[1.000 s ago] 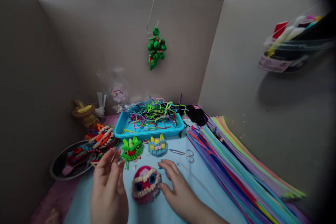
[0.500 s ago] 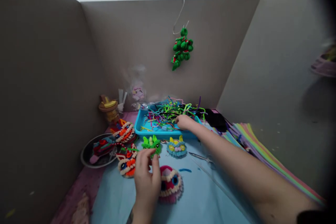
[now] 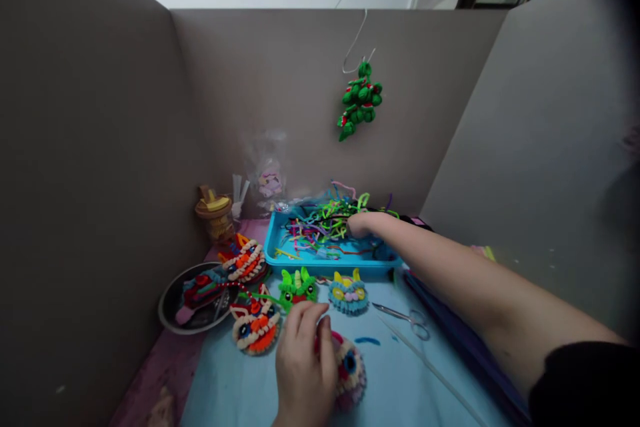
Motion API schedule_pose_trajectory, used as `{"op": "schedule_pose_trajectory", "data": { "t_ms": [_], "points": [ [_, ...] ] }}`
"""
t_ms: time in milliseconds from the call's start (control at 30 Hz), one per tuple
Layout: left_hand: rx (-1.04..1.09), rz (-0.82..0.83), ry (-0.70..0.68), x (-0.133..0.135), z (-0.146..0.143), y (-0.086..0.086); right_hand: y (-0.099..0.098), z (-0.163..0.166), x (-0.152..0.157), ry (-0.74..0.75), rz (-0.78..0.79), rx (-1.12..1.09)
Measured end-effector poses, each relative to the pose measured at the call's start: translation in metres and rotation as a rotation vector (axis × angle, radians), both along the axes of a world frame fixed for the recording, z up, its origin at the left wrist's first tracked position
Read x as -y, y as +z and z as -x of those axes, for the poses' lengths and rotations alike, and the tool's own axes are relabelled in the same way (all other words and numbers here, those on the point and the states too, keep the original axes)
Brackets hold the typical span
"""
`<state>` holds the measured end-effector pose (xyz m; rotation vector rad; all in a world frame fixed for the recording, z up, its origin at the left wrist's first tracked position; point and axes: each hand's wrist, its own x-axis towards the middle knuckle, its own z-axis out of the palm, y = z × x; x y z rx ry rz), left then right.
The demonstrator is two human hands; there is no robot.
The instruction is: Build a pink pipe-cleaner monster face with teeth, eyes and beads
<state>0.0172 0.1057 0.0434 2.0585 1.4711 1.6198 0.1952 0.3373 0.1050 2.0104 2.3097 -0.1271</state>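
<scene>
My left hand (image 3: 306, 360) hovers over the near part of the blue mat, its fingers loosely curved, thumb apart, with nothing visible in them. It partly covers a pink and cream pipe-cleaner lion-like head (image 3: 353, 373) with a blue eye. My right hand (image 3: 361, 223) reaches into the blue tray (image 3: 320, 267), among a tangle of coloured pipe-cleaner pieces (image 3: 323, 223); its fingers are hidden. In front of the tray lie a green pipe-cleaner head (image 3: 299, 288) and a light-blue one with yellow ears (image 3: 349, 293). An orange and cream head (image 3: 257, 330) sits left of my left hand.
Scissors (image 3: 407, 320) and a thin pale stick (image 3: 433, 370) lie at the right, near a short blue piece (image 3: 367, 341). A metal bowl (image 3: 165, 310) stands left. A green ornament (image 3: 361, 100) hangs on wire. Grey panels (image 3: 280, 80) enclose the table on three sides.
The view has shifted, so the scene sits further right and slightly lower. My left hand now covers more of the pink head. My right hand stays in the tray, a little deeper among the pieces.
</scene>
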Motion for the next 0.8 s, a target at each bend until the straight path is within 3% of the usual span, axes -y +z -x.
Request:
{"op": "schedule_pose_trajectory", "data": {
  "t_ms": [167, 267, 367, 467, 567, 700, 800],
  "points": [
    [0.046, -0.050, -0.017, 0.005, -0.009, 0.000, 0.019, 0.073, -0.002, 0.227, -0.109, 0.001],
    [0.013, -0.103, -0.019, 0.005, -0.008, -0.003, 0.012, 0.120, -0.006, 0.295, -0.251, -0.022],
    [0.039, -0.133, 0.040, 0.003, -0.005, -0.006, -0.002, 0.147, -0.017, 0.261, -0.318, -0.012],
    [0.102, -0.160, 0.099, 0.002, -0.005, -0.008, -0.013, 0.154, -0.030, 0.223, -0.326, 0.007],
    [0.154, -0.178, 0.131, 0.003, -0.008, -0.008, -0.012, 0.155, -0.037, 0.268, -0.359, 0.023],
    [0.288, -0.072, 0.118, 0.003, -0.010, -0.004, 0.007, 0.153, -0.029, 0.418, -0.477, 0.041],
    [0.476, 0.143, 0.047, -0.001, -0.002, 0.000, 0.026, 0.141, -0.010, 0.558, -0.605, 0.052]
  ]
}}
